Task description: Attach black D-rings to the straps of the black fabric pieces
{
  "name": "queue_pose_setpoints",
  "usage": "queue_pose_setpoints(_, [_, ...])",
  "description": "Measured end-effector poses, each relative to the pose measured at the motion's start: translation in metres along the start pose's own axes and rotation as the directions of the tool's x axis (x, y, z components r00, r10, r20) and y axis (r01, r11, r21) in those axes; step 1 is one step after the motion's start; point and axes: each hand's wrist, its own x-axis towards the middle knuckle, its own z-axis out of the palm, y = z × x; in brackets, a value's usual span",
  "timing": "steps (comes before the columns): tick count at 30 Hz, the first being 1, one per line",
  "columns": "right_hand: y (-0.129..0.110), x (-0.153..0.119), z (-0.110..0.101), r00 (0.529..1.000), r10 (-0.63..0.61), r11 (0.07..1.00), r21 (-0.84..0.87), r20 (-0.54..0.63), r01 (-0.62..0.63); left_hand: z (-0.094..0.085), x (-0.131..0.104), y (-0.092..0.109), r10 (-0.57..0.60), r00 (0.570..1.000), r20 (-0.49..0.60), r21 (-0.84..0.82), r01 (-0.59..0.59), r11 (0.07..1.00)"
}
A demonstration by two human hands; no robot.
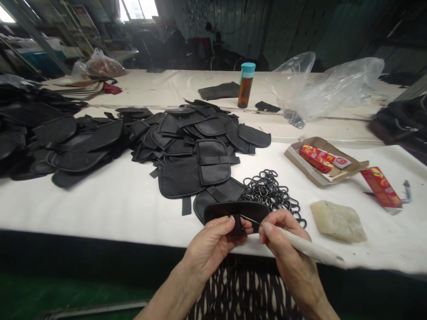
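Observation:
My left hand [213, 242] pinches a folded black strap on a black leather flap piece [213, 211] at the table's front edge. In my right hand [290, 249] is an awl [312, 250] with a long pale handle, its thin metal shaft pointing left at the strap. Whether the tip is inside the fold I cannot tell. Just behind the held piece lie more black stitched flaps [182, 175] with straps. A heap of black metal rings [267, 189] sits beside them, and a yellowish wax-like block [337, 220] rests right of my right hand.
Large piles of black flaps [86, 146] cover the table's left and middle. To the right stand an open cardboard box [315, 178] with red packets and a loose red packet [380, 189]. Farther back are a teal-lidded bottle [245, 86] and clear plastic bags [336, 91].

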Motion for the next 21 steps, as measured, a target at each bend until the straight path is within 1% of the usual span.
queue_pose_setpoints(6, [-0.001,0.003,0.005,1.0,-0.002,0.998,-0.055,-0.001,0.002,-0.001,0.0,-0.002,0.013,1.0,0.012,-0.012,-0.013,1.0])
queue_pose_setpoints(11, [-0.002,0.003,0.011,0.999,0.02,0.996,-0.088,0.032,-0.017,-0.002,0.002,-0.003,0.027,0.999,0.033,-0.032,-0.026,0.999])
queue_pose_setpoints(13, [-0.003,0.004,0.011,0.999,0.019,0.995,-0.1,0.048,-0.014,0.0,0.001,-0.005,0.042,0.999,0.02,-0.038,-0.041,0.998])
queue_pose_setpoints(15, [-0.003,0.006,0.009,0.998,0.002,0.99,-0.138,0.07,0.008,0.002,0.0,-0.006,0.065,0.998,-0.017,-0.033,-0.066,0.997])
queue_pose_setpoints(18, [-0.002,0.008,0.002,0.987,-0.044,0.971,-0.225,0.156,0.079,0.007,0.0,-0.01,0.118,0.989,-0.087,-0.01,-0.12,0.993])
queue_pose_setpoints(21, [-0.002,0.008,-0.006,0.948,-0.113,0.936,-0.289,0.297,0.202,0.011,-0.001,-0.012,0.164,0.978,-0.127,0.016,-0.163,0.987])
